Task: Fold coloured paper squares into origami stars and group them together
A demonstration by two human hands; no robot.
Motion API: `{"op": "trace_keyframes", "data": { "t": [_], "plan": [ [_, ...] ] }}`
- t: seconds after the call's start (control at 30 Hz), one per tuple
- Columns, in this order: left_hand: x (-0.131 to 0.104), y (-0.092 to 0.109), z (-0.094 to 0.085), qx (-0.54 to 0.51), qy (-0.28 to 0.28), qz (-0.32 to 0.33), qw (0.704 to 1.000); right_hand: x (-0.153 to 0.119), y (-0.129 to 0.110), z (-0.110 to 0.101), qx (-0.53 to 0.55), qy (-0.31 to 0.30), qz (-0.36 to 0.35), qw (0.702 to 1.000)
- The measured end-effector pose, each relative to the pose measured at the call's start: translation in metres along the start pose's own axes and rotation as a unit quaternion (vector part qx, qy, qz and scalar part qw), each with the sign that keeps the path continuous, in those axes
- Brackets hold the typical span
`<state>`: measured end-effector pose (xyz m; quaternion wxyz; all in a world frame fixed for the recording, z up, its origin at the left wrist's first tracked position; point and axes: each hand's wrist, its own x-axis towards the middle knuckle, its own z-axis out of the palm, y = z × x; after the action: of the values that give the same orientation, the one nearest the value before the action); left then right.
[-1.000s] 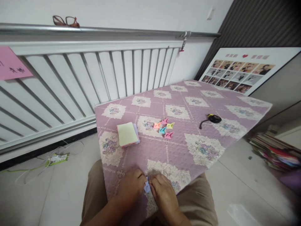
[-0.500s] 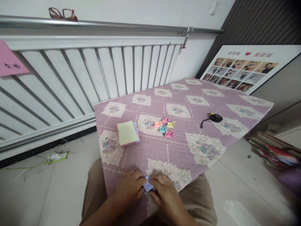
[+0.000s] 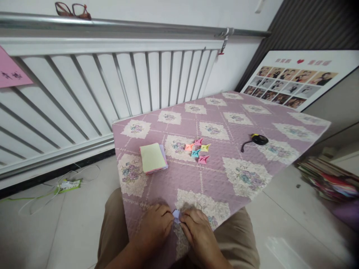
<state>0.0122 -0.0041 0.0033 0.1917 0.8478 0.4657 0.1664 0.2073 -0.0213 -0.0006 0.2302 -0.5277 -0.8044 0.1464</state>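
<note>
A small folded piece of lavender paper (image 3: pixel 176 215) is pinched between my two hands, low over the near end of the table. My left hand (image 3: pixel 157 221) grips its left edge, fingers closed. On the opposite edge, my right hand (image 3: pixel 198 228) presses thumb against fingers. Much of the paper is covered by fingertips. Farther up the cloth sit several small folded paper figures in pink, orange, yellow and blue, among them a blue one (image 3: pixel 195 153). To their left lies a stack of square paper (image 3: pixel 153 158) with a pale yellow sheet on top.
The table's purple flowered cloth (image 3: pixel 179 179) reaches to my lap. A black tape-like object with a strap (image 3: pixel 259 139) lies to the right. Behind are a white radiator (image 3: pixel 165 78) and a photo board (image 3: pixel 291 80). A power strip (image 3: pixel 70 185) rests on the floor.
My fingers have drawn in on the lavender paper, and less of it shows now. The right hand's thumb has moved up against it. The view has shifted slightly.
</note>
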Motion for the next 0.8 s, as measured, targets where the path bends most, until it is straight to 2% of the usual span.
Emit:
{"op": "trace_keyframes", "data": {
  "t": [0.27, 0.5, 0.8],
  "plan": [
    [0.002, 0.008, -0.004, -0.035, 0.015, -0.052, 0.998, -0.001, -0.002, 0.006, -0.029, 0.018, 0.016, 0.999],
    [0.006, 0.015, -0.007, -0.014, -0.004, -0.102, 0.995, 0.003, -0.007, 0.008, -0.059, 0.065, 0.047, 0.995],
    [0.014, 0.016, -0.009, 0.008, -0.043, -0.148, 0.988, 0.008, -0.004, 0.01, -0.077, 0.083, 0.063, 0.992]
  ]
}}
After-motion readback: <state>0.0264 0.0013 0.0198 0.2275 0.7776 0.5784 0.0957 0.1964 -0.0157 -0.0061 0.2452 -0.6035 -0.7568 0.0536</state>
